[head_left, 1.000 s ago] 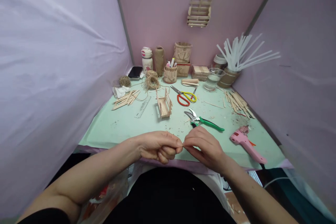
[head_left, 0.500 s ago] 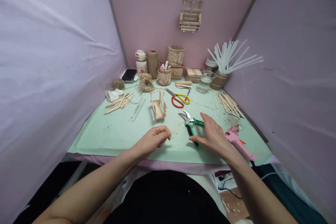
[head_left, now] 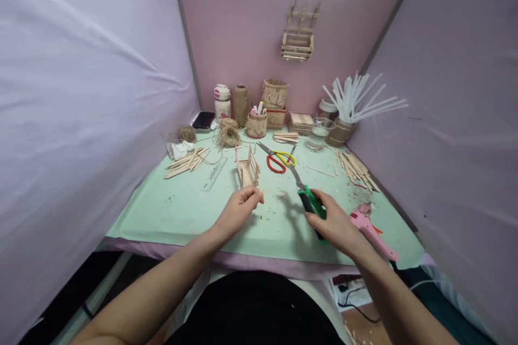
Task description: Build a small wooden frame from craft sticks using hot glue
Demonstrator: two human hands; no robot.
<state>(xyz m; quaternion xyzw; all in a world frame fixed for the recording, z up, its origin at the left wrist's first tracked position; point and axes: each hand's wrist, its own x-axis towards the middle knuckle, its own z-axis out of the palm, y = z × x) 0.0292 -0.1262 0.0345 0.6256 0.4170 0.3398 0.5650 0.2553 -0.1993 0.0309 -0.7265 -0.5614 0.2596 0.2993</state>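
Where the earlier view shows the steel-bladed, green-handled shears (head_left: pixel 307 202) lying on mint cloth (head_left: pixel 162 215), the right hand (head_left: pixel 334 222) now grips them above it. The left hand (head_left: pixel 240 208) pinches its fingertips near the slatted wooden frame (head_left: pixel 246 171); whether they hold anything, I cannot tell.

A plain black garment (head_left: pixel 254 315) covers the torso, filling the bottom centre of the frame as a dark, rounded shape with a smooth upper edge. Its cloth looks matte and unpatterned, marked by one tiny pale speck (head_left: pixel 292 306) right of its middle. The left forearm (head_left: pixel 162 280), at lower left, and the right forearm (head_left: pixel 388 280), at lower right, are bare, narrowing toward the wrists. The left hand (head_left: pixel 241 207) and the right hand (head_left: pixel 335 222) are bare too, their fingers slender.
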